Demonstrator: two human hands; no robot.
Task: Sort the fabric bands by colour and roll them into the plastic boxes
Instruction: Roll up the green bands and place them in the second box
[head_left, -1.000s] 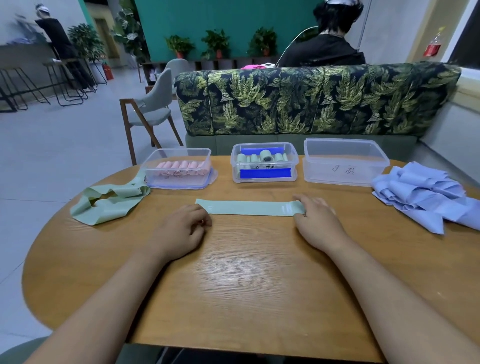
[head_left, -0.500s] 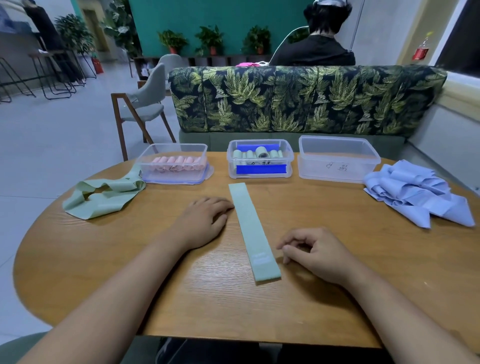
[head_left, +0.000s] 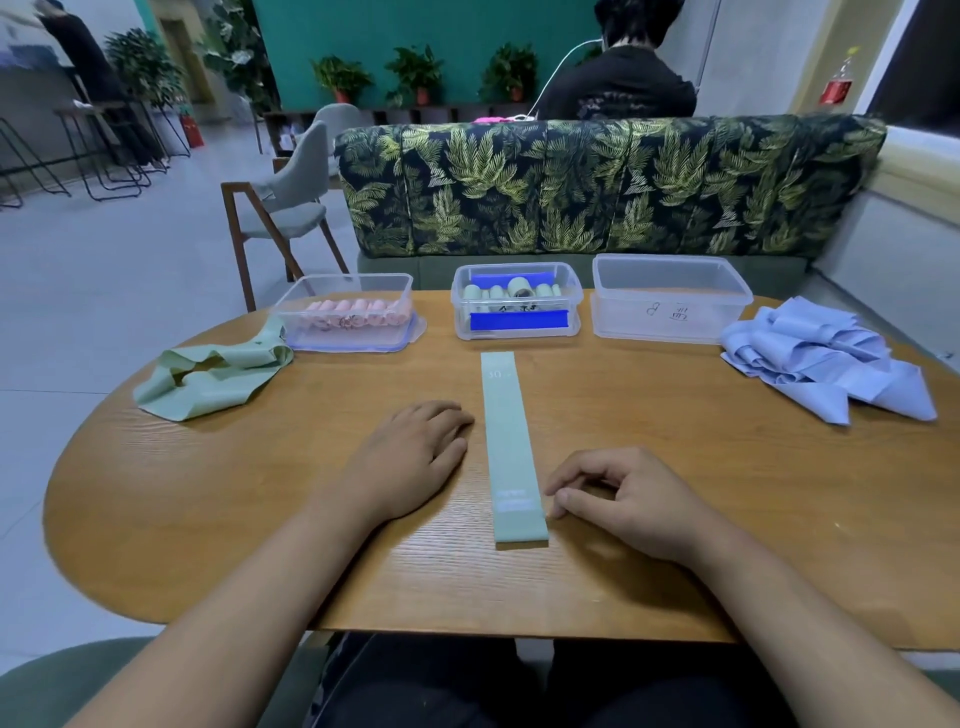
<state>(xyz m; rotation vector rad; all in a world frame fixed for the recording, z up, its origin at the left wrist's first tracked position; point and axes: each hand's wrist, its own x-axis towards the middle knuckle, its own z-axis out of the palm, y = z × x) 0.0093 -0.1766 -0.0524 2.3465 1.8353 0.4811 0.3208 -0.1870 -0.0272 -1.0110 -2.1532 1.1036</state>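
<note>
A flat green band (head_left: 509, 447) lies lengthwise on the wooden table (head_left: 208, 519), running from near me toward the boxes. My left hand (head_left: 410, 462) rests palm down on the table just left of the band, fingers relaxed. My right hand (head_left: 628, 499) sits to the right of the band's near end, fingers loosely curled, thumb tip touching the band's edge. Three clear boxes stand at the back: the left box (head_left: 348, 314) holds pink rolls, the middle box (head_left: 517, 306) holds green rolls, the right box (head_left: 670, 301) is empty.
A loose heap of green bands (head_left: 208, 376) lies at the left, a pile of blue bands (head_left: 826, 358) at the right. Behind the table stand a leaf-print sofa (head_left: 597, 187) and a grey chair (head_left: 285, 197). A person sits beyond the sofa.
The green band turned from lying crosswise to lying lengthwise. My right hand came back toward me to the band's near end, and my left hand let go and settled beside it.
</note>
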